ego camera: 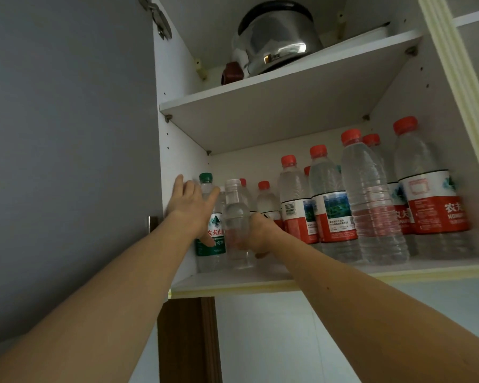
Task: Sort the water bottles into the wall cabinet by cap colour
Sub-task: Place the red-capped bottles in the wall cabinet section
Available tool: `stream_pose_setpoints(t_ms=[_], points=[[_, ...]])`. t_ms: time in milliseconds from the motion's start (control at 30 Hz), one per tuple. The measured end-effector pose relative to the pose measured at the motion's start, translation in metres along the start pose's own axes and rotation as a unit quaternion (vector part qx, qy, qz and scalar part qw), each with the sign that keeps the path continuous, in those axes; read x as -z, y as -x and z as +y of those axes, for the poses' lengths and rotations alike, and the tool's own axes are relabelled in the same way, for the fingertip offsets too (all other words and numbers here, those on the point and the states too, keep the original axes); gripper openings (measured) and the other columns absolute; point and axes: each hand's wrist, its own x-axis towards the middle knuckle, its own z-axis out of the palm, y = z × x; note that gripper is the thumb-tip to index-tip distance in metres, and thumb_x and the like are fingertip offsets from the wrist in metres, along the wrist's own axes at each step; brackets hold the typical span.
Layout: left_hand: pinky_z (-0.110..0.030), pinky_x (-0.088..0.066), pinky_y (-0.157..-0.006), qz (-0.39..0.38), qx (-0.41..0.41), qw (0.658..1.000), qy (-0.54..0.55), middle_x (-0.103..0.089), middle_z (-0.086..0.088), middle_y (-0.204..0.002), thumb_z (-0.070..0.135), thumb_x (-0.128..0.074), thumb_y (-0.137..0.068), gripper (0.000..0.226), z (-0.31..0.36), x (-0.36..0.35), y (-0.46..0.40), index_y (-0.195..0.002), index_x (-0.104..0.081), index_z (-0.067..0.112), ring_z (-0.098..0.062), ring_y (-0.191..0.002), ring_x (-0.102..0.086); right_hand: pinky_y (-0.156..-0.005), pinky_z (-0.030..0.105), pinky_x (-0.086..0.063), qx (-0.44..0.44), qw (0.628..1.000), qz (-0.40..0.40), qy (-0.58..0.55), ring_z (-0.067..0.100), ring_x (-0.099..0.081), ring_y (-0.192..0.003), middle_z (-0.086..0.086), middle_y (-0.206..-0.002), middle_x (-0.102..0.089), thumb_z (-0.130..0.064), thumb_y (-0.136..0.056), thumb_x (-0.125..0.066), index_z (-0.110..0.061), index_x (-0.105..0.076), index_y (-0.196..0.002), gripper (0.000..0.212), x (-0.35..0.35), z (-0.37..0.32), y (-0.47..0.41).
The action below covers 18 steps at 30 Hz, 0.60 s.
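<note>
- Clear-capped bottle (236,217): lower-centre of frame, upright, long axis vertical, at front of lower cabinet shelf (233,281); its base looks on or just above the shelf, can't tell which.
- R hand (256,234) wraps the bottle's lower half from the right side, fingers curled round it, so grasping.
- L hand (194,208) is just left of it, fingers spread and fairly straight, lying against the green-cap bottle (209,217); thumb low on the green label. Reads as pressing/steadying, not a grip.
- Green-cap btl stands upright at far left of shelf, touching or nearly touching the cabinet side wall; clear-capped btl is just right of it, touching or nearly so.
- Key relation: the held btl sits between both hands, R hand carries it, L hand nearer the wall. Free slot looks to be straight behind/beside the green one, so next move is prob a short push back and left, keeping axis vertical.
- Red-cap bottles (332,194) fill centre to right of the shelf, several rows deep, one unlabelled, well grouped.
- Upper shelf, top centre: steel kettle (280,37) w/ small dark-red item beside it.
- Risk: nudging the green btl over while sliding.
</note>
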Motion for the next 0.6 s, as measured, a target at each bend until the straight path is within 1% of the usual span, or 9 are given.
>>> stream_pose_setpoints(t_ms=[100,167,300,467,533,600], points=[[-0.061,0.003,-0.121,0.001,0.004,1.0,-0.02,-0.024,-0.026,-0.158,0.081,-0.071,-0.063,0.136,0.0,-0.002,-0.001,-0.159,0.007,0.023,-0.042,-0.149,-0.016,-0.088,0.037,-0.058,0.013,1.0,0.02,-0.011,0.023,-0.066,-0.096,0.009,-0.106,-0.068,-0.025,-0.094,-0.069,-0.012,-0.066,-0.116,0.026,-0.003,0.001,0.0],[-0.061,0.004,-0.12,0.003,0.006,1.0,-0.026,-0.022,-0.026,-0.159,0.083,-0.068,-0.064,0.136,0.0,-0.001,-0.002,-0.159,0.008,0.022,-0.043,-0.15,-0.013,-0.094,0.039,-0.056,0.017,0.999,0.028,-0.001,0.024,-0.065,-0.101,0.01,-0.11,-0.068,-0.024,-0.093,-0.07,-0.01,-0.065,-0.119,0.03,-0.002,0.003,-0.001],[-0.061,0.003,-0.12,0.001,0.006,0.999,-0.039,-0.021,-0.026,-0.16,0.086,-0.065,-0.064,0.138,0.0,-0.002,0.0,-0.159,0.01,0.02,-0.043,-0.15,-0.011,-0.094,0.037,-0.054,0.019,0.999,0.035,-0.001,0.023,-0.065,-0.103,0.009,-0.112,-0.069,-0.024,-0.092,-0.072,-0.011,-0.065,-0.121,0.033,-0.003,0.007,-0.001],[-0.06,0.002,-0.121,-0.001,0.006,0.999,-0.038,-0.02,-0.026,-0.161,0.085,-0.064,-0.065,0.138,0.001,-0.003,0.004,-0.159,0.01,0.018,-0.042,-0.15,-0.013,-0.096,0.038,-0.054,0.017,0.999,0.031,-0.009,0.023,-0.065,-0.103,0.007,-0.111,-0.069,-0.027,-0.091,-0.073,-0.013,-0.066,-0.121,0.034,-0.007,0.009,-0.001],[-0.059,0.001,-0.121,-0.003,0.007,1.0,-0.029,-0.021,-0.025,-0.161,0.083,-0.065,-0.067,0.135,0.0,-0.002,0.006,-0.159,0.009,0.018,-0.041,-0.15,-0.016,-0.093,0.034,-0.053,0.024,0.999,0.036,-0.006,0.022,-0.064,-0.103,0.006,-0.112,-0.069,-0.029,-0.091,-0.073,-0.014,-0.066,-0.121,0.034,-0.007,0.01,0.0],[-0.058,-0.002,-0.122,0.001,0.003,1.0,-0.014,-0.026,-0.024,-0.159,0.078,-0.066,-0.072,0.125,-0.003,0.002,0.011,-0.16,0.001,0.017,-0.04,-0.148,-0.022,-0.088,0.032,-0.051,0.029,0.998,0.051,-0.01,0.02,-0.064,-0.101,0.006,-0.11,-0.069,-0.03,-0.091,-0.074,-0.013,-0.067,-0.119,0.034,-0.005,0.009,0.003]])
